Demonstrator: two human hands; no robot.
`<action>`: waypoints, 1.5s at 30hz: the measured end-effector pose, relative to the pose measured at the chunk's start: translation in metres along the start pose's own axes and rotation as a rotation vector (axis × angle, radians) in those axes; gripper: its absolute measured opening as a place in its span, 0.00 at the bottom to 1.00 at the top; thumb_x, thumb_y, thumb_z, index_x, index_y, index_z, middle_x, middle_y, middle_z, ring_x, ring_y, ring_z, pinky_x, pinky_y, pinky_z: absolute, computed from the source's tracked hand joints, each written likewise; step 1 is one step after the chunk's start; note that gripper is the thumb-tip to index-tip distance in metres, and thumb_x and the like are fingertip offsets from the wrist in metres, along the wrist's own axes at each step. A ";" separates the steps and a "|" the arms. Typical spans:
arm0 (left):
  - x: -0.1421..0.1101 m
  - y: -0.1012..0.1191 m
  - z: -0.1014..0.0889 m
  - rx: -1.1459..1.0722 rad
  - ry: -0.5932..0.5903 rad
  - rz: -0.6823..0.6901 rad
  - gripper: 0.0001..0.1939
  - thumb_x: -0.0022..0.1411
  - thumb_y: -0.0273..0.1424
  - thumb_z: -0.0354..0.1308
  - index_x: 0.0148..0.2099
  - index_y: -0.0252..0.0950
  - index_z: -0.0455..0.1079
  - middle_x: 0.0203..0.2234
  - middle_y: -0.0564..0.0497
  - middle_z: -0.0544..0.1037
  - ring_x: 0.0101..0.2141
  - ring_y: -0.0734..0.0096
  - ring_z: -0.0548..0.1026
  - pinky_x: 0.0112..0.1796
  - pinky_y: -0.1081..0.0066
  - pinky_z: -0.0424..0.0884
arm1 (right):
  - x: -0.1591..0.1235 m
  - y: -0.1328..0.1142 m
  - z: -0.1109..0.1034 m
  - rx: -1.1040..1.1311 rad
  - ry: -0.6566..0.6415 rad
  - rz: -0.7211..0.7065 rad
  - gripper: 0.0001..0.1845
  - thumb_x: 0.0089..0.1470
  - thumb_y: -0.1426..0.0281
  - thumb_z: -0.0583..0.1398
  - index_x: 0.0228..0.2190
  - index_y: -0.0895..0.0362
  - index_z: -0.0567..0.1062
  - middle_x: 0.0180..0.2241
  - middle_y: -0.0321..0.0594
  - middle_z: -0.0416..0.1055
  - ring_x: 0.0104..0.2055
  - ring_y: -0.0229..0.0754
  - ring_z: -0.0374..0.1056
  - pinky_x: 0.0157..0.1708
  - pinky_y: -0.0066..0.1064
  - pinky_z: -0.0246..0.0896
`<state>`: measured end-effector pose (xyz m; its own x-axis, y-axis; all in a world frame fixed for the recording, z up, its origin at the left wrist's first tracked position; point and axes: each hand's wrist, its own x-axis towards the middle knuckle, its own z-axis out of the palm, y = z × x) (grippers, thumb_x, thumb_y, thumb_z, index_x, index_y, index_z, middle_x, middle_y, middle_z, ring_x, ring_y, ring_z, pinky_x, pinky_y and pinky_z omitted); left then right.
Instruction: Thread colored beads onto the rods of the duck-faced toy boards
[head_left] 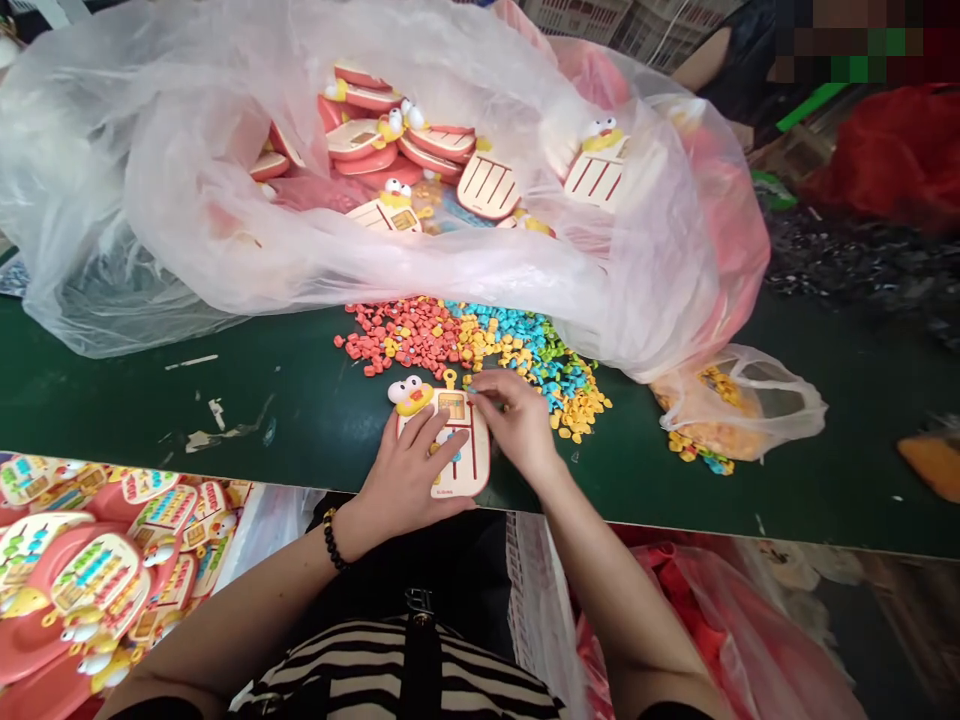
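Note:
A cream duck-faced toy board [465,470] with a red edge, bulging eyes and a yellow beak lies on the table in front of me. My left hand [409,465] spreads over its left side and grips it, thumb along the bottom edge. Blue and yellow pieces show in the slots between its fingers. At the top of the right-hand slot, my right hand [517,415] pinches a small plastic piece [471,389], mostly hidden by the fingertips. Just behind the board are loose piles of red pieces [420,335], yellow pieces [581,412] and blue pieces [517,325].
A large clear plastic bag [450,270] of similar boards spans the back of the green table [300,400]. To the right sits a small bag [735,410] of yellow pieces. Boards with filled slots [97,570] are heaped at lower left. Another person's arm [701,60] shows at upper right.

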<state>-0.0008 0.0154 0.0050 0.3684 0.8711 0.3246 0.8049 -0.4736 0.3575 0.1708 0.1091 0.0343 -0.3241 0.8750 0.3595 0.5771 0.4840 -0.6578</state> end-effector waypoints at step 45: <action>0.002 0.008 -0.003 0.066 -0.055 -0.055 0.45 0.51 0.52 0.62 0.63 0.31 0.57 0.57 0.35 0.67 0.58 0.44 0.62 0.58 0.48 0.51 | -0.026 0.011 -0.011 -0.332 0.203 -0.002 0.12 0.60 0.65 0.56 0.38 0.53 0.80 0.39 0.42 0.78 0.43 0.47 0.71 0.46 0.41 0.65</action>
<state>0.0048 0.0128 0.0115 0.3469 0.9021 0.2567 0.8527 -0.4173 0.3141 0.1941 0.0922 0.0251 -0.1891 0.8414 0.5062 0.7987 0.4317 -0.4192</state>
